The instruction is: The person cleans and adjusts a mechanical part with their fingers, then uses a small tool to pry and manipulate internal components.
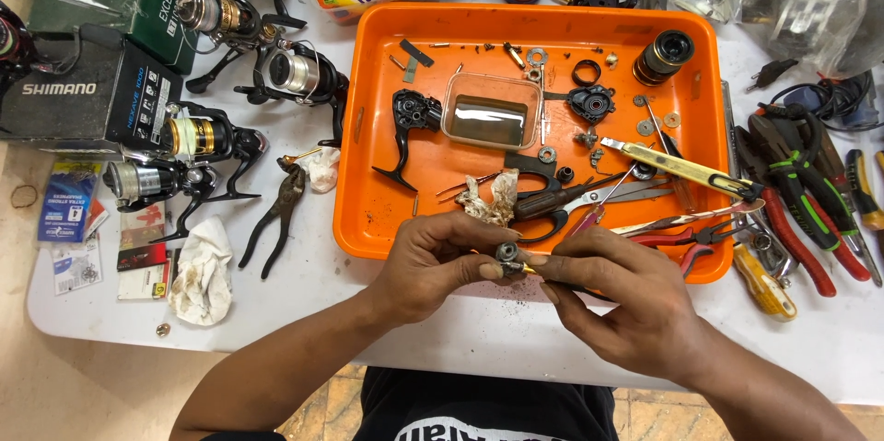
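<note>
— Both hands meet at the near edge of the tray, yes?

— Yes. Left hand (pixel 440 261) pinches a small round metal part (pixel 506 251) between thumb and fingers. Right hand (pixel 615 286) closes around a thin tool with a yellow piece (pixel 514 268), and its tip touches the metal part. The part is just in front of the orange tray (pixel 364 220), above the white table (pixel 479 330).

— What lies at the far left?

— Some fishing reels (pixel 198 142) beside dark boxes (pixel 78 91), then a dirty white cloth (pixel 204 271) and black pliers (pixel 279 215).

— And inside the tray?

— A black reel body (pixel 410 123), a clear plastic box (pixel 491 111), small screws and washers, a crumpled rag (pixel 493 200), scissors (pixel 589 200), a yellow knife (pixel 677 169) and a black and gold spool (pixel 663 56).

— On the right?

— Pliers with red and green handles (pixel 801 192) lie on the table, near the tray.
</note>
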